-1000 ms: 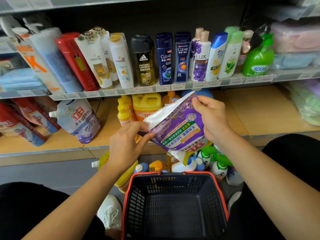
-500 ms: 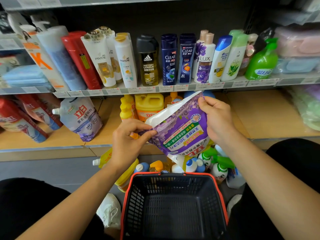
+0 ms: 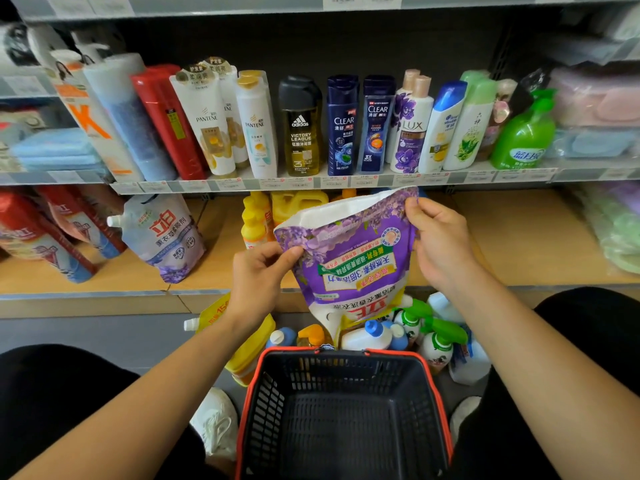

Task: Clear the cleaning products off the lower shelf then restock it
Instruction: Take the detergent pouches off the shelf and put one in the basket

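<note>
Both hands on purple detergent pouch [image 3: 353,258]: upside down, print inverted, in air before lower shelf [image 3: 519,237], above far rim of basket [image 3: 346,427]. Thumb and forefinger of left hand [image 3: 258,285] pinch pouch's left edge, other fingers curled below. Fingertips of right hand [image 3: 441,242] pinch top right corner, pouch lying left of palm. Pouch's lower end hangs over floor bottles [image 3: 377,336]. Just behind pouch, on shelf, yellow bottles [image 3: 254,220]
</note>
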Available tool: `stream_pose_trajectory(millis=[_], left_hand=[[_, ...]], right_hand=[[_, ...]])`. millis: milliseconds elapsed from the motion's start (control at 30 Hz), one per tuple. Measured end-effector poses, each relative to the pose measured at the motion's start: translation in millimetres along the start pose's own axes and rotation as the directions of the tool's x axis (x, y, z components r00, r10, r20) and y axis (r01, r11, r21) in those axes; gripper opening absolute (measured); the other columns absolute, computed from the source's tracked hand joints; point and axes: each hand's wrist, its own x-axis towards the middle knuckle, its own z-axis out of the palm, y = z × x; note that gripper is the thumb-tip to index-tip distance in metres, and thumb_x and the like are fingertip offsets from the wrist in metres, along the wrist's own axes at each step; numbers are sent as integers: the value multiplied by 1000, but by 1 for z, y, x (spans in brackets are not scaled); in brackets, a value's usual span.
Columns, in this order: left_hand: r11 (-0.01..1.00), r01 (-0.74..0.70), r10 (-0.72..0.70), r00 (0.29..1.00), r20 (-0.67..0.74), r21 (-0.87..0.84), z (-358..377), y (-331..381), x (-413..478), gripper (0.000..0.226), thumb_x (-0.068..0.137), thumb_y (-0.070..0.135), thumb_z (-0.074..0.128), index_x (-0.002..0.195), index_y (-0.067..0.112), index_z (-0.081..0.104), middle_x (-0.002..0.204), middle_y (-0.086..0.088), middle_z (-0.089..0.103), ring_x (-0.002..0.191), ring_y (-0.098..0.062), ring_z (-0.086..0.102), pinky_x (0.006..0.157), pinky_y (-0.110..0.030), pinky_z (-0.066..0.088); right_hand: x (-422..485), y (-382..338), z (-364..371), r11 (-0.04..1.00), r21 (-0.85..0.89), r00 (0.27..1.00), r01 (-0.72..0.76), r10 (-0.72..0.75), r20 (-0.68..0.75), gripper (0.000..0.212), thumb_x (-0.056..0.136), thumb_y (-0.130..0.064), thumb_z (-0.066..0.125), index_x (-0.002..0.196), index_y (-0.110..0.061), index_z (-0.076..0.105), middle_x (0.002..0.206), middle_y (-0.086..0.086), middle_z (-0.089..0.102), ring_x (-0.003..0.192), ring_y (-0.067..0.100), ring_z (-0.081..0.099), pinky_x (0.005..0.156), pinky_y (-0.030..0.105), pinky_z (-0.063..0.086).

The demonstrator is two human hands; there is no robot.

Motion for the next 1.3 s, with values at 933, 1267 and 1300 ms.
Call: stream_pose_trajectory(millis=[933, 1267, 1300], left_hand=[[998, -45, 36, 987, 155, 50, -7, 36, -9, 21, 83, 24, 74, 93, 6, 78, 86, -12, 78, 80, -34, 76, 69, -53, 62], [966, 103, -188, 911, 366, 239, -31, -12, -11, 37, 93, 30, 60, 116, 2, 70, 111, -16, 74, 106, -36, 69, 90, -63, 52], [968, 111, -192, 907, 375, 227, -30, -14, -13, 37, 94, 28, 58, 115, -1, 69, 111, -21, 73, 105, -39, 69, 90, -65, 51]], right_hand=[[-48, 12, 41, 603, -544, 767, 583, -187, 614, 13, 92, -21, 73, 89, -10, 69, 80, 4, 70, 75, 17, 64, 63, 29, 48], [-38, 0, 20, 705, -435, 804, 560, -337, 490, 25, 90, -9, 72, 81, -31, 66, 77, -2, 71, 69, 0, 61, 66, 22, 49], [-35, -1, 18, 716, -431, 813, 549, -340, 472, 22, 90, -9, 71, 82, -28, 66, 74, 0, 70, 67, 0, 59, 65, 21, 48]])
